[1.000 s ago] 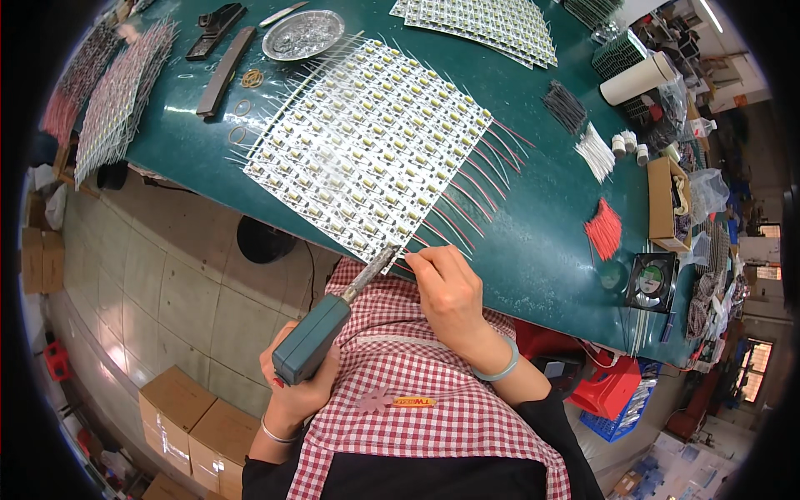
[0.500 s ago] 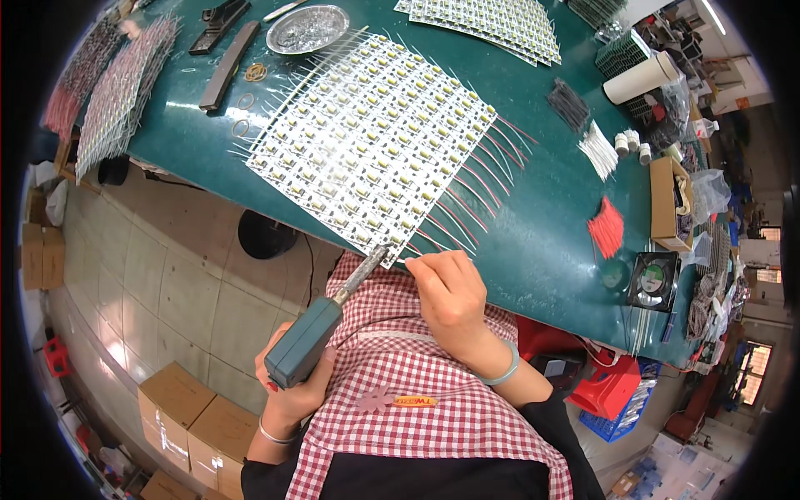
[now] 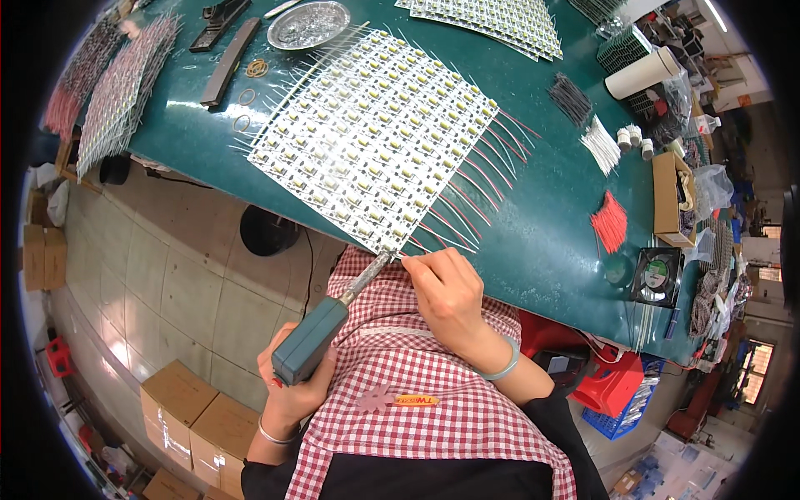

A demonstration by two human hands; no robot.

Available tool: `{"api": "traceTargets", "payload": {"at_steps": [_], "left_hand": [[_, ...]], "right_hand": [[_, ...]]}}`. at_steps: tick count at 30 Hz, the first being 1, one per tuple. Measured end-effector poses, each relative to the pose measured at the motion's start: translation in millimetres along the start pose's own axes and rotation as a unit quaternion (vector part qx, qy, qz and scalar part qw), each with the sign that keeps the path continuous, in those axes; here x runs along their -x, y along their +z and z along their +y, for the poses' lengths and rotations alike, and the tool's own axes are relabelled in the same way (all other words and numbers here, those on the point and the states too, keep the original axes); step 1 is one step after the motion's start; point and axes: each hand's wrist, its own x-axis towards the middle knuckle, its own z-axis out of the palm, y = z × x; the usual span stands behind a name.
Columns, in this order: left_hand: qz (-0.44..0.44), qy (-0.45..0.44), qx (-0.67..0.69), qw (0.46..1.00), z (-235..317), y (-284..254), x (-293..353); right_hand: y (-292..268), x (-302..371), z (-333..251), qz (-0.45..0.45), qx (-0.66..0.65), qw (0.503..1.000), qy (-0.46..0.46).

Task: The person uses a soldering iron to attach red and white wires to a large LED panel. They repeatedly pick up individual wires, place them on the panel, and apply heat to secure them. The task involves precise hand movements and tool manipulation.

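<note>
My left hand (image 3: 293, 398) is wrapped round the dark green handle of a soldering gun (image 3: 312, 340). Its metal barrel reaches up and right, with the tip at the near corner of a white circuit board panel (image 3: 367, 142). Rows of small yellowish parts cover that panel, which lies aslant on the green table. By the same corner, my right hand (image 3: 450, 296) pinches a thin pale wire (image 3: 402, 256), its end close to the tip. Whether tip, wire and panel touch is too small to tell. Red and white wires (image 3: 479, 179) stick out along the panel's right edge.
A metal dish (image 3: 308, 25) stands at the back left, near a dark bar (image 3: 231, 62). Bundles of black (image 3: 570, 98), white (image 3: 600, 145) and red wires (image 3: 609, 222) lie to the right, with a small fan (image 3: 657, 275) beyond. More panels (image 3: 492, 23) are stacked at the back.
The soldering gun has shifted slightly right and its tip now sits at the panel's corner. My right hand has edged left and up, bringing the wire toward the tip.
</note>
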Motion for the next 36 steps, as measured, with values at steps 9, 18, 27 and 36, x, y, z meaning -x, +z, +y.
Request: {"api": "traceTargets", "payload": {"at_steps": [9,18,27,36], "left_hand": [[0.009,0.003,-0.008,1.0,-2.4,2.4,1.1],[0.005,-0.008,-0.01,1.0,0.9,-0.4,0.4],[0.019,0.017,-0.006,1.0,0.5,3.2,-0.5],[0.018,-0.018,0.003,1.0,1.7,2.3,0.9]], "right_hand": [[-0.4,-0.4,-1.5,0.012,-0.002,1.0,0.011],[0.6,-0.2,-1.8,0.013,0.0,1.0,0.015],[-0.4,0.8,-3.1,-0.001,-0.002,1.0,0.021],[-0.8,0.2,-2.1,0.003,-0.004,1.0,0.019]]}}
